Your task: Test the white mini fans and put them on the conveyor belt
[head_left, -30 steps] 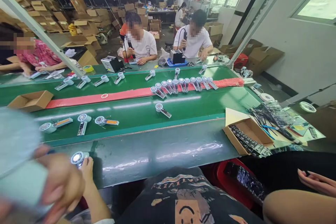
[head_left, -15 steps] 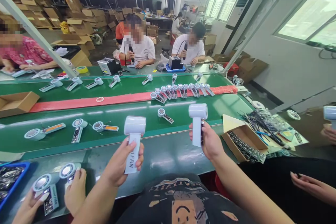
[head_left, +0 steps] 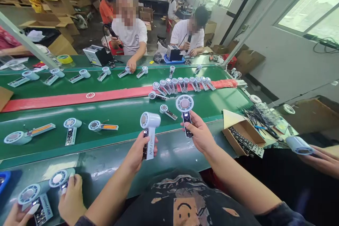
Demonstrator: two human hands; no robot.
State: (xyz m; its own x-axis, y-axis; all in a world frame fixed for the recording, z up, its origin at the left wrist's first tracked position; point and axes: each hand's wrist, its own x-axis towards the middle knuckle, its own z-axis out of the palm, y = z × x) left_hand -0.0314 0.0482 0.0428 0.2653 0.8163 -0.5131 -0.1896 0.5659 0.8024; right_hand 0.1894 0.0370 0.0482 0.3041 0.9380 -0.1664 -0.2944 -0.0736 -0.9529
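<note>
Holding one handheld fan apiece, the person's two hands are raised above the near edge of the green surface (head_left: 159, 148).

- Left hand (head_left: 139, 153): fingers are closing round the handle of a white fan (head_left: 148, 132), upright, its round head turned partly leftward, dark panel and lettering showing on the handle.
- Right hand (head_left: 201, 136): fingers are gripping the lower handle of a second fan (head_left: 185, 111), upright, its circular grille facing the camera, a dark circuit strip running down the handle. The two fans are standing near each other, apart, not touching.
- Conveyor belt (head_left: 127, 113): lying on it are loose fans (head_left: 102, 126) at left, one small fan (head_left: 166, 110) just beyond the held pair, and a clustered row of fans (head_left: 182, 83) along a red strip (head_left: 66, 99).
- Cardboard box (head_left: 243, 137): sitting right of the right hand, holding dark circuit strips.
- Co-worker's hands (head_left: 70, 203) at lower left are resting on two more fans on the surface.
- Two seated people in white shirts are working across the belt.
</note>
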